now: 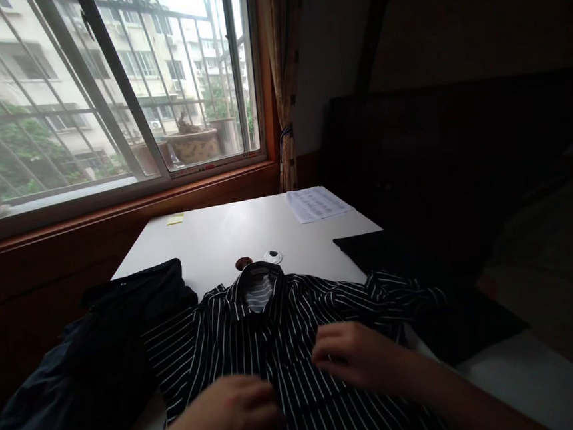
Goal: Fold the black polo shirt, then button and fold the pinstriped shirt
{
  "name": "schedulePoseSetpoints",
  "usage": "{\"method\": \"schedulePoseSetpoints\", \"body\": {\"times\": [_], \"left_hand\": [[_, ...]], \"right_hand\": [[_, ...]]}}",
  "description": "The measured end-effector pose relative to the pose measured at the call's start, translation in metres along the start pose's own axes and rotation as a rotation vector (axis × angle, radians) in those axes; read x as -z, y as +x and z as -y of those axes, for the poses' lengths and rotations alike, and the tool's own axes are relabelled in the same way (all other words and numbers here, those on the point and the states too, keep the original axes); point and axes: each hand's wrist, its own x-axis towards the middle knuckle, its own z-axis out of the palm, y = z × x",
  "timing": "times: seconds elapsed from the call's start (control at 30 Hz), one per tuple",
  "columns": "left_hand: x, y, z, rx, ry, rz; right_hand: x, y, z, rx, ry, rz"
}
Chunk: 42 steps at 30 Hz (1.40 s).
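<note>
A black shirt with white stripes (300, 374) lies front side up, its collar pointing away from me and its sleeves out to both sides. My left hand (238, 406) is over the lower left part of the shirt front; its fingers are blurred and partly hidden. Over the right side of the chest is my right hand (346, 353), fingers loosely bent, with a gap between them and the thumb. No cloth shows pinched in it. I cannot tell whether either hand touches the shirt.
Dark folded clothes (138, 301) lie to the left, and another dark cloth (455, 307) to the right. The white table (217, 228) bears printed sheets (318, 203), a yellow note (175, 219) and a round cable hole (243, 263) with its white ring (273, 257). A window (105, 90) is behind.
</note>
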Motion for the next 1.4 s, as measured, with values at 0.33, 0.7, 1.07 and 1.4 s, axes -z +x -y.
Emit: {"method": "schedulePoseSetpoints", "body": {"times": [0.33,0.7,1.07,1.4], "left_hand": [[0.071,0.047,0.166,0.214,0.311,-0.062],[0.096,0.072,0.218,0.148,0.072,-0.156],[0.078,0.089,0.245,0.187,-0.085,-0.344],[0.084,0.109,0.241,0.145,-0.098,-0.345]], "right_hand": [[0.007,0.134,-0.083,0.056,-0.035,-0.030],[0.026,0.151,-0.111,0.025,-0.033,-0.086],[0.034,0.148,-0.116,-0.076,-0.222,-0.239],[-0.004,0.191,-0.074,-0.090,0.061,-0.183]]}}
